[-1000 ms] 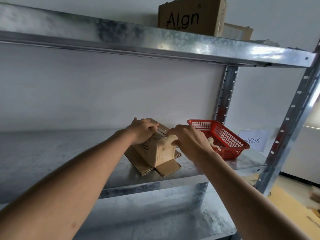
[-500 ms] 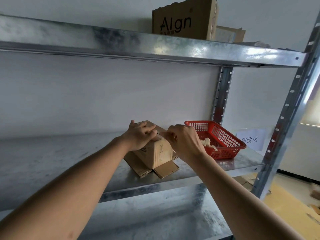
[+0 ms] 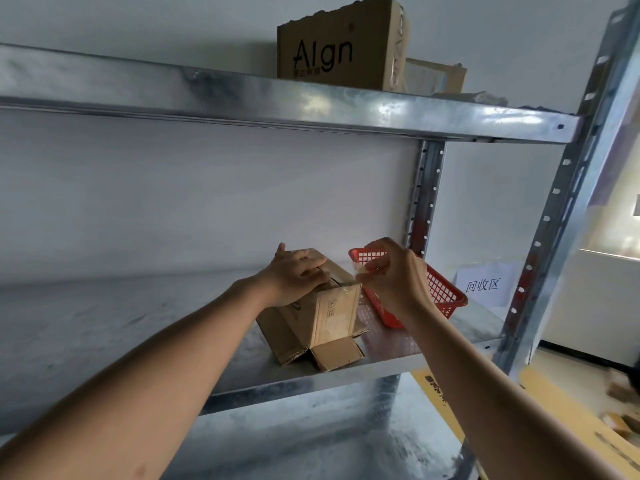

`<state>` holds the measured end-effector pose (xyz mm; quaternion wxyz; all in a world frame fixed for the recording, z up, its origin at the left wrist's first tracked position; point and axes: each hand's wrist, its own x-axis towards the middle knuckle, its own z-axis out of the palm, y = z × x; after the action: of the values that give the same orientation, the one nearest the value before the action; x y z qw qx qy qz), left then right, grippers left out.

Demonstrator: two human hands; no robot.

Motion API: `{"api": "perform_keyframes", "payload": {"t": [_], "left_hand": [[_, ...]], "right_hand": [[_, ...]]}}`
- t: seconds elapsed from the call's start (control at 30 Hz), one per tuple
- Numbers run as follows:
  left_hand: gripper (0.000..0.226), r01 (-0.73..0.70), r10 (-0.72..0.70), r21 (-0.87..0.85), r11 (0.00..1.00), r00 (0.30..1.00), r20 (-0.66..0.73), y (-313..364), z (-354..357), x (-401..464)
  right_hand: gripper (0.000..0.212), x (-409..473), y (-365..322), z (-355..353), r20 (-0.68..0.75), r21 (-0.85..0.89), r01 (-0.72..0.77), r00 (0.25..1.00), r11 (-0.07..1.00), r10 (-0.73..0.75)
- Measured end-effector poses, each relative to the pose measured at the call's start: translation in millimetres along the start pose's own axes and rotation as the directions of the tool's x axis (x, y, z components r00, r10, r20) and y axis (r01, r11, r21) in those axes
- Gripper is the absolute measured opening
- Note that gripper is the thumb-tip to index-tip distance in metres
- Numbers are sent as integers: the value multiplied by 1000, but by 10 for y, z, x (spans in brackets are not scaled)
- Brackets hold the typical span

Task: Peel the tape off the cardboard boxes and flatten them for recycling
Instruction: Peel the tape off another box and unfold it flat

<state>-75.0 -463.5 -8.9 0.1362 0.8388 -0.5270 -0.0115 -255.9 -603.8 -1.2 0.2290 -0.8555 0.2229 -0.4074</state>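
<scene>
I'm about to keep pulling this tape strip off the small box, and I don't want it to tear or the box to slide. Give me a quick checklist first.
1. Left hand presses down on the small box: ok.
2. Right hand pinches the clear tape: ok.
3. Tape free of the box along its whole length: cannot tell, too transparent.
4. Box rests fully on the shelf, bottom flaps splayed: ok.
5. Red basket close beside the right hand: ok.
6. Box already flattened: not ok, still upright.
</scene>
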Motion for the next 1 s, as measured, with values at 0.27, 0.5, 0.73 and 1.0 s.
{"api": "perform_keyframes", "payload": {"t": [0.27, 0.5, 0.73, 1.0], "left_hand": [[52, 47, -50, -246, 968, 999, -6, 278, -71, 158], [49, 143, -138, -385, 912, 990, 39, 120, 3, 253], [48, 150, -154, -433, 889, 988, 27, 61, 89, 230], [47, 175, -184, -422, 890, 983, 19, 151, 83, 229]], "right_hand": [[17, 318, 464, -108, 137, -237, -11, 990, 972, 45], [16, 563, 690, 14, 426, -172, -198, 868, 965, 254], [21, 611, 778, 124, 336, 67, -280, 910, 958, 243], [25, 643, 932, 99, 360, -147, -106, 920, 983, 153]]}}
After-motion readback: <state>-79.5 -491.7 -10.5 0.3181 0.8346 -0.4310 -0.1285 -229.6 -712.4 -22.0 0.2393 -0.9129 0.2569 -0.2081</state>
